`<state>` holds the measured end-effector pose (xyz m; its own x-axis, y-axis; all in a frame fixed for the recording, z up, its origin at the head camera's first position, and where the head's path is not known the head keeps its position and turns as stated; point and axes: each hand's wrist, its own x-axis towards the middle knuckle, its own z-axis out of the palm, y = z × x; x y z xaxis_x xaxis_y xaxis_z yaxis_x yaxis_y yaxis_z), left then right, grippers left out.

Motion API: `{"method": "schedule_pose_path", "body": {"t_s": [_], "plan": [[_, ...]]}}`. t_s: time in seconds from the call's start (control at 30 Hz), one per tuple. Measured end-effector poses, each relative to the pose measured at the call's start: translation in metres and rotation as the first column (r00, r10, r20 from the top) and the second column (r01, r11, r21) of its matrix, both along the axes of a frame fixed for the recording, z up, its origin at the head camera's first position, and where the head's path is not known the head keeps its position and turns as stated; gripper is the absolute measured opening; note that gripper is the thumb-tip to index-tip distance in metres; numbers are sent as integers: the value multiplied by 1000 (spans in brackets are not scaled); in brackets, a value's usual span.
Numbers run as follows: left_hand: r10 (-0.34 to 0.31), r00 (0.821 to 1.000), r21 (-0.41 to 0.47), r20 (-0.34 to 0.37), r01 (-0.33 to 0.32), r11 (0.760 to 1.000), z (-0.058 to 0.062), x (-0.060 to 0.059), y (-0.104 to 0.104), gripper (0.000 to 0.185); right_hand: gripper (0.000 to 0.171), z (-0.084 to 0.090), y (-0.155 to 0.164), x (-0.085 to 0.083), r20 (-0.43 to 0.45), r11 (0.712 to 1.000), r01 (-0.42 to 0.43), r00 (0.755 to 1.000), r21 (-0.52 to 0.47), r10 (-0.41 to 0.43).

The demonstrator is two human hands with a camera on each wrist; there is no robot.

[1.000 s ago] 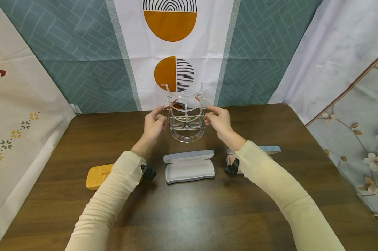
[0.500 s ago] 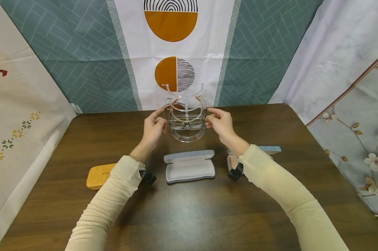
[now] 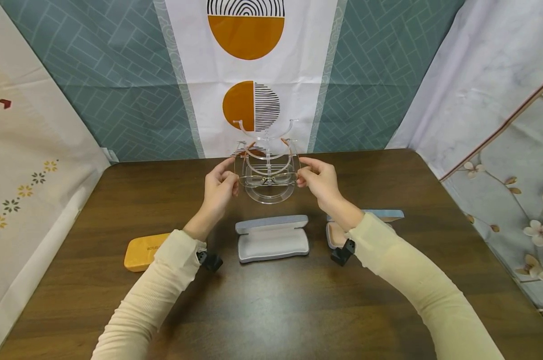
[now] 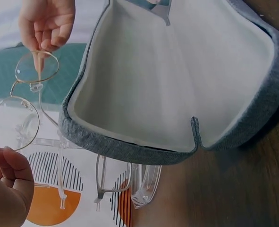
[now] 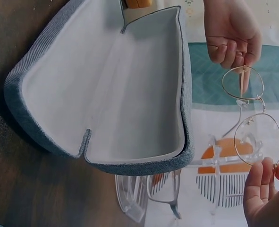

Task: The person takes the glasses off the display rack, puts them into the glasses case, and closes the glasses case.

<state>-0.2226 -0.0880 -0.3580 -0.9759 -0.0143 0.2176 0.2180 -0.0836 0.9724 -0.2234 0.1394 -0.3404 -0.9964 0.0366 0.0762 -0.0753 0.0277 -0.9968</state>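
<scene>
Left hand and right hand each pinch one end of the thin gold wire-rimmed round glasses, held level in front of the clear acrylic tiered stand at 12 o'clock on the table. Open grey fabric glasses case lies at 6 o'clock from the stand, flat orange case at 9 o'clock of the grey one.

A dark wooden table carries a clear acrylic display stand near its far edge. In front of the stand, an open grey glasses case lies with its pale lining up. An orange case rests to its left, another open case to its right, partly hidden by a sleeve.
</scene>
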Motion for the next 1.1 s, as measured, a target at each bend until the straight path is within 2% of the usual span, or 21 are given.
{"method": "schedule_pose_path", "body": {"t_s": [0.33, 0.6, 1.1], "plan": [[-12, 1000, 24, -22, 13, 1000, 0, 8, 0, 48, 38, 3, 3, 11, -20, 1000, -28, 999, 13, 28], [-21, 1000, 25, -13, 21, 999, 4, 17, -1, 49, 39, 7, 5, 19, -18, 999, -41, 999, -12, 41], [-56, 998, 40, -42, 58, 998, 7, 37, -2, 51, 40, 10, 6, 38, -48, 997, -28, 999, -77, 24]]}}
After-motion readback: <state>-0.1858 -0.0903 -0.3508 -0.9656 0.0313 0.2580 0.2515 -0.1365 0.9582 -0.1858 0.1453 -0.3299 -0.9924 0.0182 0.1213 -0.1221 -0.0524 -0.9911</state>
